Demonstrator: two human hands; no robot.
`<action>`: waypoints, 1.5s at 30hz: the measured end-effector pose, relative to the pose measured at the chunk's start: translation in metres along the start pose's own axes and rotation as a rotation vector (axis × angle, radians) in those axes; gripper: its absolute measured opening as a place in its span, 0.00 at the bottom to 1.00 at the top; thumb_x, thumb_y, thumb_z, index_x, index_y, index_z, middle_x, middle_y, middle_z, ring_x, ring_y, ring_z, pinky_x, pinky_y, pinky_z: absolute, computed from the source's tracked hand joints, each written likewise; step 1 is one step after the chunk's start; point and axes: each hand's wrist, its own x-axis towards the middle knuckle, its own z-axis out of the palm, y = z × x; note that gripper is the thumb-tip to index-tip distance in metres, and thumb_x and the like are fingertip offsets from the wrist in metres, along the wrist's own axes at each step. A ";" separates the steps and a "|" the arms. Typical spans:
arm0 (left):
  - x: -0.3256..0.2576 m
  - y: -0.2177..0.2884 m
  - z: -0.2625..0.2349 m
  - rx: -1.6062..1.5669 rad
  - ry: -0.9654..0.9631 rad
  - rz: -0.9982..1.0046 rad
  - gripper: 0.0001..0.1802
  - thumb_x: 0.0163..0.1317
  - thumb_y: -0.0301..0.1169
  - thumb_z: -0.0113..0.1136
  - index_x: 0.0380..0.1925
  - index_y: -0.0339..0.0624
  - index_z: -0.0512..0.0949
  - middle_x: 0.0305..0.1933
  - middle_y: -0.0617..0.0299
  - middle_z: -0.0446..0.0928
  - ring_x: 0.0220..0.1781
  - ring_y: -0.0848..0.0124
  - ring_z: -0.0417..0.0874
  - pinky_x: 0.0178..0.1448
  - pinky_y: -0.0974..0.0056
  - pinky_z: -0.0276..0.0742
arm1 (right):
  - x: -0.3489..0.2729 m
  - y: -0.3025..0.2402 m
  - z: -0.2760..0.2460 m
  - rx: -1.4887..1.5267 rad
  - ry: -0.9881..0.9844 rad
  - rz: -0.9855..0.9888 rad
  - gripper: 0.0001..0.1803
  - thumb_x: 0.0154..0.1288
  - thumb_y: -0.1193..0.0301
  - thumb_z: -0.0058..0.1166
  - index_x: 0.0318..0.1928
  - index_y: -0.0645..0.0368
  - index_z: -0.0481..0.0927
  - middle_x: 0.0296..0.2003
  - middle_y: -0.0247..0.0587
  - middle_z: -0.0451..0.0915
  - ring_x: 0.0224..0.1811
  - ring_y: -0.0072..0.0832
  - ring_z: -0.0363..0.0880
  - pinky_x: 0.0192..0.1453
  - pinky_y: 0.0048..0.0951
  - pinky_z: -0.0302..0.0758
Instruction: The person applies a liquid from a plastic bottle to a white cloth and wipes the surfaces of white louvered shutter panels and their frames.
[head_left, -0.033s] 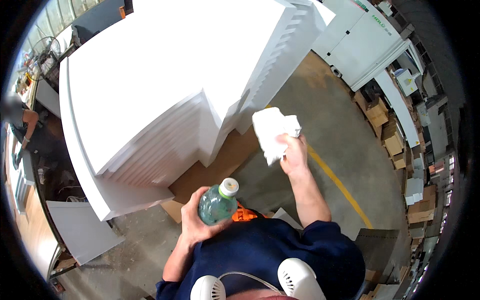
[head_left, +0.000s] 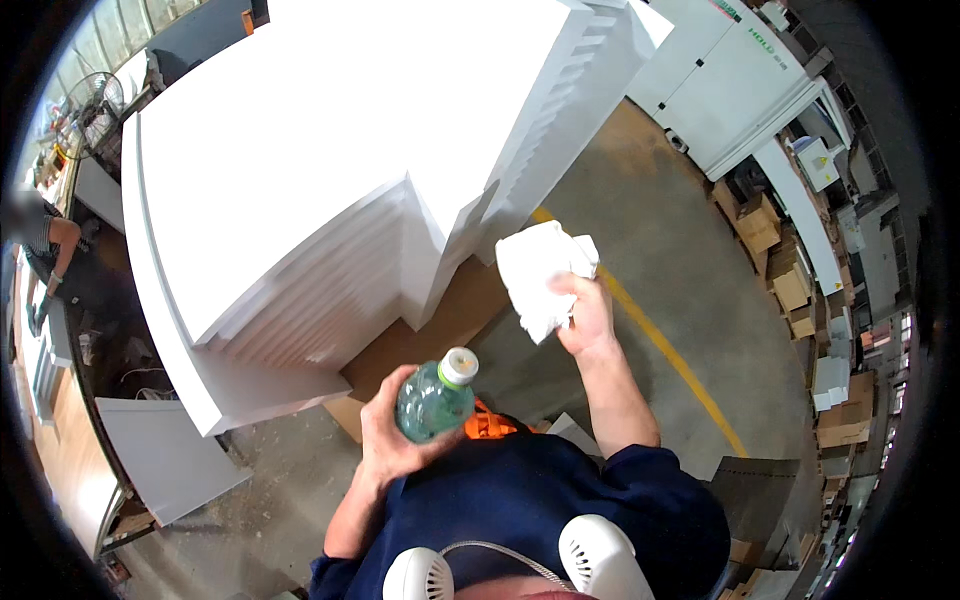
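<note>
My left hand is wrapped round a clear, greenish plastic bottle with a white cap, held tilted in front of my body. My right hand grips a crumpled white cloth out ahead and to the right, apart from the bottle. Ahead and to the left stands a large white piece of furniture with a smooth top, a stepped corner and ribbed sides. The cloth hangs in the air beside that corner, over the floor. Neither hand touches the white furniture.
Brown cardboard lies along the furniture's foot. A yellow line crosses the grey floor on the right. Cardboard boxes and a white machine cabinet stand farther right. At the left, a person works by a bench; a white panel leans nearby.
The cloth in my right hand has shifted slightly to the left and its folds lie differently. My left hand and the bottle have barely moved.
</note>
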 end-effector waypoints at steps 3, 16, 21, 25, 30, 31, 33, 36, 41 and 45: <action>0.010 -0.003 -0.005 0.282 0.100 0.185 0.39 0.35 0.35 0.76 0.51 0.37 0.71 0.41 0.50 0.79 0.42 0.58 0.83 0.48 0.60 0.79 | -0.026 0.008 0.002 0.184 -0.137 0.175 0.23 0.52 0.81 0.45 0.52 0.68 0.73 0.43 0.46 0.80 0.45 0.37 0.81 0.47 0.36 0.80; 0.054 0.043 -0.026 0.931 0.111 0.500 0.38 0.29 0.25 0.69 0.50 0.39 0.73 0.45 0.49 0.78 0.44 0.53 0.81 0.46 0.56 0.78 | -0.078 -0.013 0.011 0.222 -0.204 0.225 0.20 0.63 0.74 0.48 0.55 0.71 0.72 0.44 0.48 0.80 0.42 0.34 0.83 0.45 0.34 0.82; 0.059 0.054 -0.023 1.014 0.078 0.574 0.40 0.26 0.26 0.69 0.50 0.42 0.72 0.43 0.54 0.76 0.44 0.55 0.80 0.46 0.56 0.77 | -0.083 -0.012 0.016 0.215 -0.233 0.252 0.19 0.66 0.71 0.48 0.54 0.70 0.72 0.45 0.46 0.80 0.43 0.31 0.82 0.47 0.33 0.81; 0.062 0.062 -0.022 1.101 0.048 0.604 0.43 0.21 0.24 0.69 0.50 0.45 0.73 0.45 0.55 0.75 0.45 0.55 0.80 0.48 0.57 0.76 | -0.084 -0.011 0.012 0.241 -0.237 0.268 0.20 0.67 0.71 0.46 0.56 0.70 0.71 0.46 0.47 0.79 0.45 0.32 0.82 0.49 0.33 0.80; 0.065 0.073 -0.024 1.215 0.027 0.670 0.48 0.17 0.24 0.70 0.52 0.47 0.72 0.46 0.54 0.74 0.46 0.55 0.79 0.48 0.55 0.76 | -0.080 -0.006 0.008 0.215 -0.225 0.302 0.22 0.67 0.69 0.44 0.59 0.68 0.68 0.50 0.48 0.78 0.49 0.36 0.81 0.52 0.37 0.79; 0.066 0.075 -0.024 1.240 0.014 0.674 0.48 0.16 0.24 0.71 0.52 0.47 0.72 0.46 0.54 0.74 0.46 0.55 0.79 0.48 0.55 0.77 | -0.081 -0.006 0.008 0.243 -0.207 0.305 0.20 0.67 0.69 0.46 0.56 0.68 0.71 0.47 0.46 0.79 0.46 0.32 0.81 0.50 0.34 0.79; 0.068 0.080 -0.024 1.281 -0.017 0.671 0.50 0.16 0.23 0.72 0.53 0.48 0.71 0.46 0.54 0.74 0.47 0.55 0.79 0.48 0.54 0.77 | -0.083 -0.006 0.011 0.298 -0.172 0.312 0.15 0.67 0.71 0.49 0.50 0.66 0.76 0.42 0.41 0.81 0.42 0.26 0.82 0.46 0.29 0.80; 0.067 0.083 -0.024 1.339 -0.018 0.697 0.50 0.17 0.23 0.73 0.54 0.49 0.70 0.46 0.54 0.74 0.47 0.56 0.79 0.49 0.54 0.78 | -0.085 -0.002 0.013 0.301 -0.136 0.321 0.14 0.67 0.71 0.49 0.50 0.66 0.77 0.42 0.40 0.82 0.41 0.26 0.82 0.45 0.28 0.80; 0.069 0.086 -0.024 1.386 -0.028 0.720 0.50 0.18 0.24 0.75 0.54 0.50 0.70 0.46 0.55 0.74 0.48 0.56 0.80 0.49 0.54 0.78 | -0.083 0.002 0.011 0.242 -0.191 0.318 0.22 0.68 0.68 0.46 0.59 0.67 0.69 0.49 0.47 0.78 0.49 0.35 0.80 0.52 0.37 0.78; 0.068 0.089 -0.026 1.440 -0.036 0.715 0.48 0.21 0.25 0.76 0.53 0.50 0.70 0.46 0.55 0.74 0.48 0.58 0.80 0.49 0.54 0.79 | -0.083 0.003 0.012 0.231 -0.207 0.331 0.22 0.68 0.68 0.45 0.58 0.67 0.69 0.49 0.46 0.78 0.48 0.35 0.81 0.52 0.36 0.79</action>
